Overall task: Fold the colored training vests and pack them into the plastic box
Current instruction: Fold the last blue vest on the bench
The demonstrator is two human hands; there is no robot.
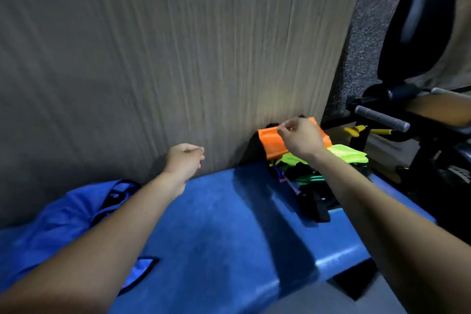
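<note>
At the lower left of the frame a blue vest (63, 214) with black trim is seen lying unfolded on the blue tabletop (224, 232), so folding is judged far from finished. Just right of it, the left hand (184, 159) is held above the tabletop's far edge with its fingers loosely curled and nothing gripped. Behind, a tall cardboard sheet (165, 58) fills the upper frame. Toward the right centre, the orange vest (274, 141) is pinched at its upper edge by the fingers (281, 131) of the right hand (303, 139), atop a loose pile of vests (318, 168) in yellow-green, green and black. No plastic box is visible, so nothing can be counted as packed. At the right edge, exercise equipment (413, 109) crowds the pile and could hinder the lift.
</note>
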